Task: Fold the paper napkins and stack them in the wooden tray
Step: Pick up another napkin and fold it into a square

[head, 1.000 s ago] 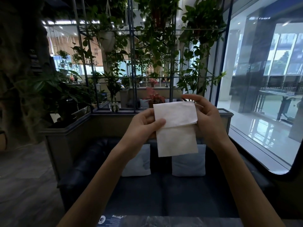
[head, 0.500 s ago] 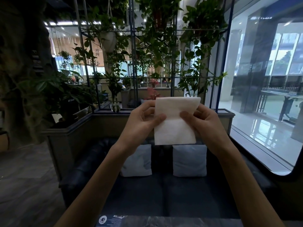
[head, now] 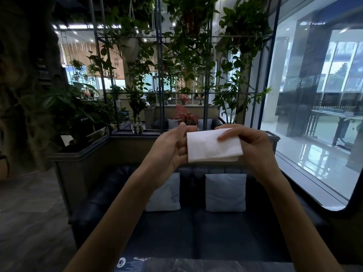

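A white paper napkin [head: 210, 147], folded into a wide rectangle, is held up in the air in front of me at chest height. My left hand [head: 170, 148] pinches its left edge, thumb on top. My right hand [head: 249, 148] grips its right side, fingers over the upper right corner. The lower right corner shows layered edges. The wooden tray is not in view.
A dark sofa [head: 196, 228] with two pale cushions [head: 225, 192] stands ahead below my hands. Behind it runs a planter ledge [head: 125, 134] with a metal grid of hanging plants. A glass wall [head: 318, 114] is on the right. A dark table edge [head: 196, 265] shows at the bottom.
The napkin went from a tall shape with a flap folded down to a shorter, wider folded rectangle. Both hands dropped slightly and the right hand shifted over the top right corner.
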The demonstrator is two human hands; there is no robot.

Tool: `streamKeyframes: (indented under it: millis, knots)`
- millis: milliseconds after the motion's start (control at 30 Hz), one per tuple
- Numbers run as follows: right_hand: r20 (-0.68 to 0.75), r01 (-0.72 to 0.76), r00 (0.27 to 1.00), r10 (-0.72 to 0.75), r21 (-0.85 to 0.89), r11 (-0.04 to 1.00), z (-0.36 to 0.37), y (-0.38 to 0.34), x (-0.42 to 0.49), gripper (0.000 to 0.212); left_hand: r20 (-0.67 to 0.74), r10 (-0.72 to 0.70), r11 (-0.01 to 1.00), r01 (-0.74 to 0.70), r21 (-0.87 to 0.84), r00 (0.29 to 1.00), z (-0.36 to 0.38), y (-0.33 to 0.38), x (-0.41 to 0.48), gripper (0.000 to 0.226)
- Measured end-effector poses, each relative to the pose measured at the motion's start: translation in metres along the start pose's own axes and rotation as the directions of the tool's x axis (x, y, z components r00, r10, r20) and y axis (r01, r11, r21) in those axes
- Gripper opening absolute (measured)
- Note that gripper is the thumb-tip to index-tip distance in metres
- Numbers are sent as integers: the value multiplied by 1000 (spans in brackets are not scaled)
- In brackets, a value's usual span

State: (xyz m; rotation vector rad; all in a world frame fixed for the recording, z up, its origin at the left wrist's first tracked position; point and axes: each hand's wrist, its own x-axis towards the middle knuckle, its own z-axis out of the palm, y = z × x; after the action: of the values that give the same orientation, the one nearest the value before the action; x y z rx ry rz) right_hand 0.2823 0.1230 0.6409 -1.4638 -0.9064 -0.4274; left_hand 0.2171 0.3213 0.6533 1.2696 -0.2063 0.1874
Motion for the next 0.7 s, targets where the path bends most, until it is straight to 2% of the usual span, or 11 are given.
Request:
streamKeyframes:
  millis: [133,233,300,367,433,533,700]
  knots:
    - [36,51,998,-48,-86,995,-2,-1,-1,39,-39,95,984,-88,153,995,-2,-2,1,24]
    - [-34,-41,999,38,-102,994,-3,-1,-4,44,-96,170,964,-145,224,981,-3,-4,2,23]
    - [-93,-160,982,162,23,987,-3,0,-5,44,-126,209,953,-173,250,970,-3,-5,2,22]
    - [-49,-282,954,297,204,938,2,-2,-8,33,-130,232,941,-189,281,964,-2,-8,2,21]
    - [-37,-343,933,358,206,916,9,-3,-11,32,-123,252,928,-203,312,960,-1,-10,1,21]
    - [-78,-318,940,332,156,935,18,2,-12,43,-122,252,930,-205,304,960,-1,-15,-1,20]
    - [-177,-226,955,239,89,970,21,6,-10,49,-154,201,939,-145,314,967,-8,-24,-8,23]
